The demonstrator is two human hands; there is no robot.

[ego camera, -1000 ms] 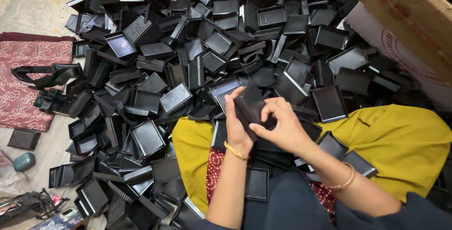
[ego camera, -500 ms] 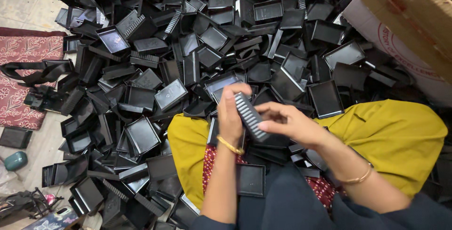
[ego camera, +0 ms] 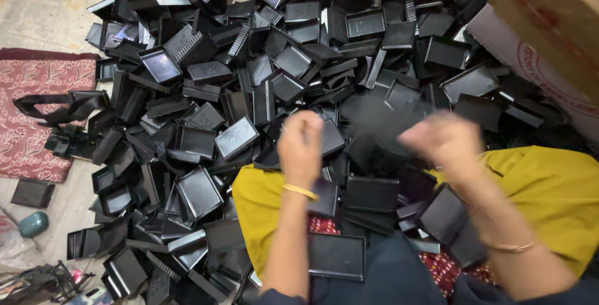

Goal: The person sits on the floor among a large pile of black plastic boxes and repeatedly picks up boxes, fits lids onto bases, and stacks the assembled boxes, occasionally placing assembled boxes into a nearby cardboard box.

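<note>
Far too many black trays (ego camera: 237,136) to count heap the floor and lap. 2 hands hover apart above them: left hand (ego camera: 301,146) loosely fisted, right hand (ego camera: 444,139) blurred, grip unclear. 1 cardboard box (ego camera: 549,24) sits right.

A home floor used as a piecework spot: a large heap of black plastic trays (ego camera: 237,136) lies on floor tiles (ego camera: 37,5), with a red patterned mat (ego camera: 31,111) and a cardboard box (ego camera: 549,24) beside it.
</note>
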